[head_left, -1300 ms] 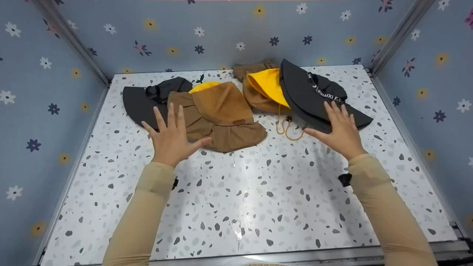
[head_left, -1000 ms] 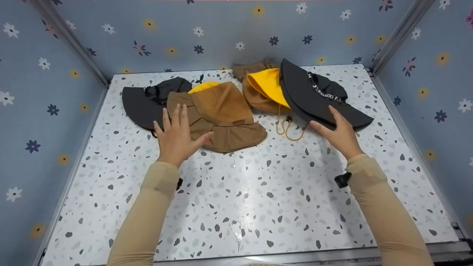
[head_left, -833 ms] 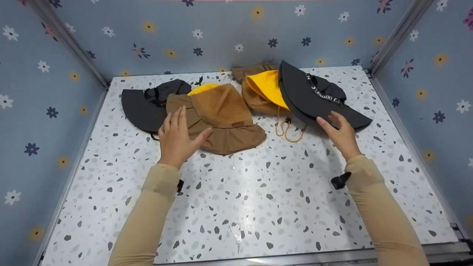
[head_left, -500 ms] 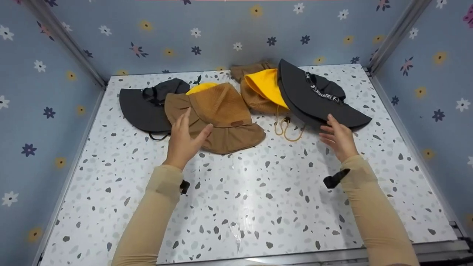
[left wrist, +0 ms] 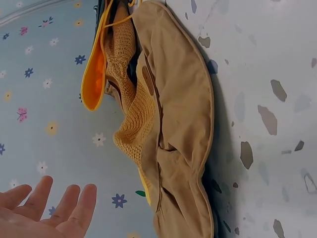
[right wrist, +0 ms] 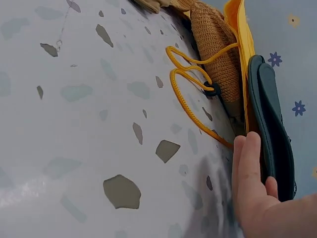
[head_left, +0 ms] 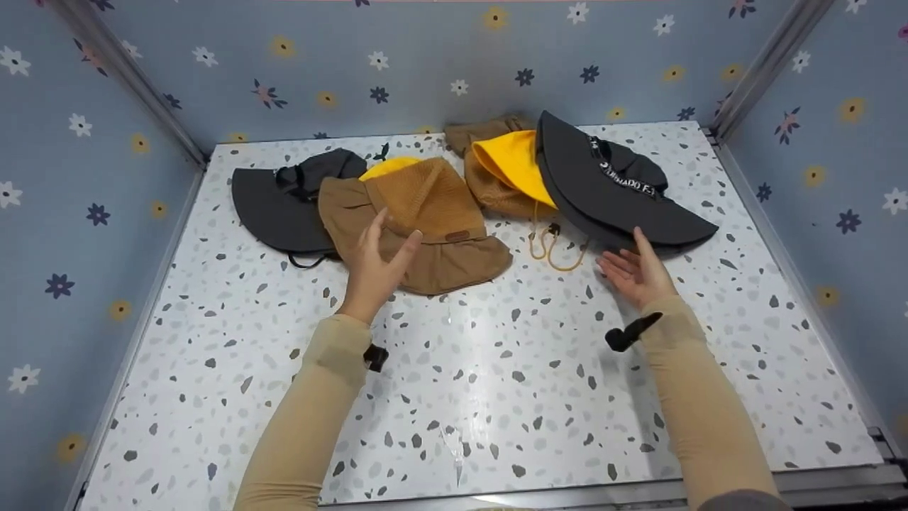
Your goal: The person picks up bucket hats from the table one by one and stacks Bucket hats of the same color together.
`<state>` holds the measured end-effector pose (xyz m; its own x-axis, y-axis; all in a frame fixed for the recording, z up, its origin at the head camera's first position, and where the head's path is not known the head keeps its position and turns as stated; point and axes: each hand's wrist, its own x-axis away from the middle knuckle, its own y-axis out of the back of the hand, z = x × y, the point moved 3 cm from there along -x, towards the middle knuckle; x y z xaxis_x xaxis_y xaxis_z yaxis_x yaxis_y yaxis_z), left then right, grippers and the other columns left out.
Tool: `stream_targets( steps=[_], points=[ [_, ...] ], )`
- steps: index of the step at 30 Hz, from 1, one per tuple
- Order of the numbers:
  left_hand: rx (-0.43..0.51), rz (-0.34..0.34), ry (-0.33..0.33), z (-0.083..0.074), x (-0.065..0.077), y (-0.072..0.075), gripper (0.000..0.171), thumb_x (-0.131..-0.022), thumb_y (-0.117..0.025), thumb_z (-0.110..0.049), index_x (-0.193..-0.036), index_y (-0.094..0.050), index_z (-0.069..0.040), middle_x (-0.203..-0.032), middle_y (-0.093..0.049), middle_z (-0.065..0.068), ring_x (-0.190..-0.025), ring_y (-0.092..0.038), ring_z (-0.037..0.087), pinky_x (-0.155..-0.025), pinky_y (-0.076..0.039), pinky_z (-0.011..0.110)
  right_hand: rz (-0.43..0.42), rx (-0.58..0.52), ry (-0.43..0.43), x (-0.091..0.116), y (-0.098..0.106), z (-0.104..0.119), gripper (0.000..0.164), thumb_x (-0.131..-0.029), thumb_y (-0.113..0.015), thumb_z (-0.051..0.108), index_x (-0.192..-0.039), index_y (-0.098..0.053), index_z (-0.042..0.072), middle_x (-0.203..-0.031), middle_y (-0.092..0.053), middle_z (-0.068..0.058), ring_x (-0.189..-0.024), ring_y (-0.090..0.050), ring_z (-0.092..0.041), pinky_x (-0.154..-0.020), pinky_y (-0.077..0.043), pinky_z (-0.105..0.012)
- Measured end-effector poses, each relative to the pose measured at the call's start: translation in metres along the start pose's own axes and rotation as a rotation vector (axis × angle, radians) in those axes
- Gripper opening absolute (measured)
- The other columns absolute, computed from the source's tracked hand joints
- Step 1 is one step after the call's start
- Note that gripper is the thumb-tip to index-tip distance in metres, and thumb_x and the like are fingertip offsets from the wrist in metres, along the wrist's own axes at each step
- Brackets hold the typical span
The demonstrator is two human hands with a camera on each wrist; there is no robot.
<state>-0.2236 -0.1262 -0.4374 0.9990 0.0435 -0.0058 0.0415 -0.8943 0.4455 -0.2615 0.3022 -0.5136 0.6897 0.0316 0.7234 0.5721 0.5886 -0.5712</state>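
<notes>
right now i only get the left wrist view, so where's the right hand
Observer: The right hand is at the near edge of the dark hat with white lettering; I can't tell whether it touches.
Operator: ok and what's lying furthest left
Observer: A second dark hat, partly hidden behind the front brown hat in the head view.

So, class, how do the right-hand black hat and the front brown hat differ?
The right-hand black hat carries white lettering; the front brown hat shows a small patch. The black hat's brim looks smooth; the brown hat's is gathered into soft folds. Both are broad-brimmed.
</notes>
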Motion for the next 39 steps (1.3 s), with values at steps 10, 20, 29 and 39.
stream_targets(
  steps=[10, 20, 29, 39],
  points=[
    [0.106, 0.05, 0.045, -0.002, -0.003, -0.017, 0.087, -0.091, -0.058, -0.063, -0.157, -0.025, -0.019, -0.157, -0.034, 0.007, -0.147, -0.033, 0.027, -0.119, -0.033, 0.044, 0.026, -0.336, -0.055, -0.02, -0.01, -0.001, 0.083, -0.09, -0.072, 0.034, -0.157, -0.024, 0.023, -0.161, -0.03, -0.001, -0.145, -0.038, -0.017, -0.112, -0.04, -0.031],
    [0.168, 0.063, 0.003, -0.003, -0.005, -0.031, 0.081, -0.095, -0.06, -0.052, -0.156, -0.027, -0.011, -0.156, -0.037, 0.011, -0.146, -0.036, 0.025, -0.118, -0.035, 0.037, 0.003, -0.544, -0.066, -0.033, -0.01, 0.006, 0.084, -0.089, -0.074, 0.021, -0.156, -0.024, 0.029, -0.16, -0.029, 0.01, -0.144, -0.036, -0.006, -0.111, -0.043, -0.03],
    [0.156, 0.081, 0.011, -0.006, -0.005, -0.045, 0.078, -0.095, -0.06, -0.05, -0.155, -0.031, -0.01, -0.151, -0.044, 0.009, -0.142, -0.039, 0.026, -0.118, -0.033, 0.043, -0.007, -0.578, -0.033, -0.035, -0.013, 0.008, 0.07, -0.092, -0.067, 0.003, -0.15, -0.037, 0.029, -0.152, -0.041, 0.002, -0.137, -0.046, -0.013, -0.103, -0.05, -0.034],
    [0.247, 0.139, 0.008, -0.005, -0.005, -0.06, 0.072, -0.097, -0.06, -0.041, -0.154, -0.031, -0.008, -0.149, -0.043, 0.017, -0.14, -0.04, 0.033, -0.119, -0.033, 0.044, 0.09, -0.634, 0.048, -0.032, -0.015, 0.005, 0.056, -0.093, -0.056, -0.012, -0.14, -0.051, 0.017, -0.141, -0.056, 0.0, -0.133, -0.052, -0.017, -0.1, -0.053, -0.044]
  ],
)
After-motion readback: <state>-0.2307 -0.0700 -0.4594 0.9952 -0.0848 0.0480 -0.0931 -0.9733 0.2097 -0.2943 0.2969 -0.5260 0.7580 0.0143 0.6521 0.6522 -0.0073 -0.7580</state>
